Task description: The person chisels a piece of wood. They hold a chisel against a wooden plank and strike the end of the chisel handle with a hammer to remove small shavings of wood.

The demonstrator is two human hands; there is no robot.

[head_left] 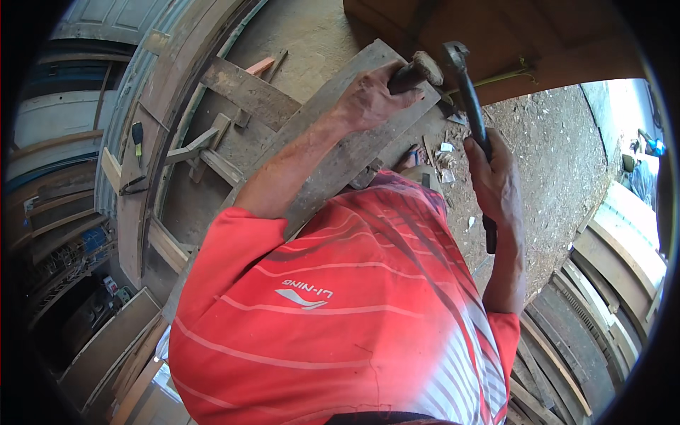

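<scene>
My left hand is closed round a chisel, to judge by its thick dark handle with a pale, battered, flared end; its blade is hidden. That hand is over the far end of a long grey wooden plank. In my right hand, fingers wrapped round the dark shaft, a claw hammer is held up, handle end down. Its metal head is raised just right of the chisel's flared end, with a gap between them.
A large brown wooden panel stands at the far side. Wood chips and scraps litter the ground on the right. A timber frame with a screwdriver-like tool is on the left. Stacked boards lie at the lower right.
</scene>
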